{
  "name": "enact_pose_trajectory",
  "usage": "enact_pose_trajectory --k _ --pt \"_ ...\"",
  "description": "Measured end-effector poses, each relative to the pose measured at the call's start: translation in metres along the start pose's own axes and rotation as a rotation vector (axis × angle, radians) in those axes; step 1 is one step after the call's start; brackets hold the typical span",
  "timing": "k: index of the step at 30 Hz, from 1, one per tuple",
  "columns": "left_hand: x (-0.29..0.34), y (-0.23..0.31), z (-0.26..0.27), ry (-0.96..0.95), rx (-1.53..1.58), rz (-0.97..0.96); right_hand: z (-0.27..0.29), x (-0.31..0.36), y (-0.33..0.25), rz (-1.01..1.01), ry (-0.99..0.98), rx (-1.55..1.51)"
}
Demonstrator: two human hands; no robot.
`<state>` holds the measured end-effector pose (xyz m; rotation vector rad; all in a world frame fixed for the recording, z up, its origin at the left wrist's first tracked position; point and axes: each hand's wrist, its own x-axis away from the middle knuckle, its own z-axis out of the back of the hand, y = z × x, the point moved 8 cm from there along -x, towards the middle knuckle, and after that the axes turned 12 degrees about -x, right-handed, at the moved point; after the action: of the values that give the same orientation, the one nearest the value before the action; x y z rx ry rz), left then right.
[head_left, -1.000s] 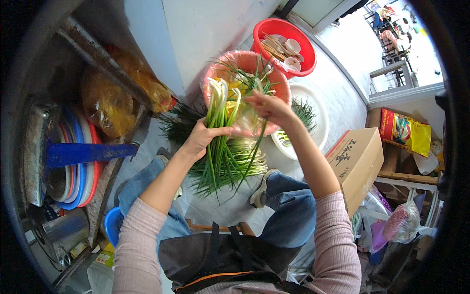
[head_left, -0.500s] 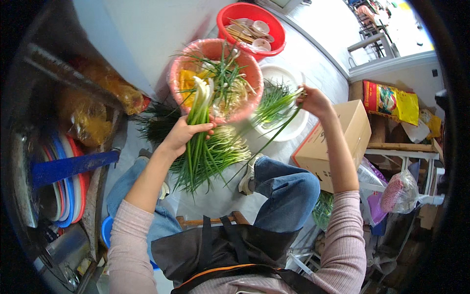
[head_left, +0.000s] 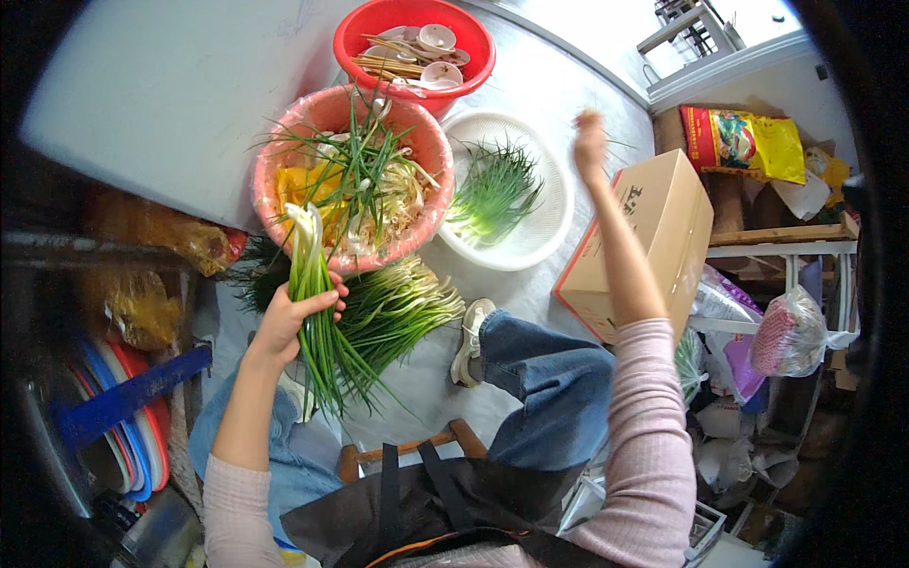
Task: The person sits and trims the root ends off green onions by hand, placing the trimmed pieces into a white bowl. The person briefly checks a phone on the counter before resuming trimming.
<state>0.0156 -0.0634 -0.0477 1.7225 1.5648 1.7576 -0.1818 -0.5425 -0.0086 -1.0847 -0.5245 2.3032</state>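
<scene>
My left hand [head_left: 284,322] is closed round a bunch of spring onions [head_left: 322,317], white ends up, in front of a pink lined tub [head_left: 437,151]. Peelings, loose green stalks and something yellow fill that tub. Below it a larger pile of spring onions [head_left: 402,298] lies on the floor, partly behind the held bunch. A white plastic colander [head_left: 554,204] to the right has trimmed spring onions [head_left: 502,194] in it. My right hand [head_left: 589,147] is raised just beyond the colander's right rim, its fingers smeared by motion; a thin green strand shows beside it.
A red tub [head_left: 483,57] with bowls and chopsticks stands at the back. To the right are a cardboard box [head_left: 644,227] and a shelf with a red-and-yellow bag [head_left: 743,144]. Coloured boards [head_left: 142,417] stand at left. A wooden stool [head_left: 464,440] is under me.
My right hand has moved up from above the colander, and the spring onions it held now lie in the colander. My left hand keeps its bunch. The view has shifted.
</scene>
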Motion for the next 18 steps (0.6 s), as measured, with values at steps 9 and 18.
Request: enact_pose_trajectory --k 9,18 --pt "-0.010 -0.010 0.004 0.064 -0.037 0.091 -0.188 0.252 0.022 -0.081 -0.616 0.337" --pt "-0.011 -0.014 0.002 0.096 0.036 0.093 -0.198 0.272 0.044 -0.361 -0.842 0.178"
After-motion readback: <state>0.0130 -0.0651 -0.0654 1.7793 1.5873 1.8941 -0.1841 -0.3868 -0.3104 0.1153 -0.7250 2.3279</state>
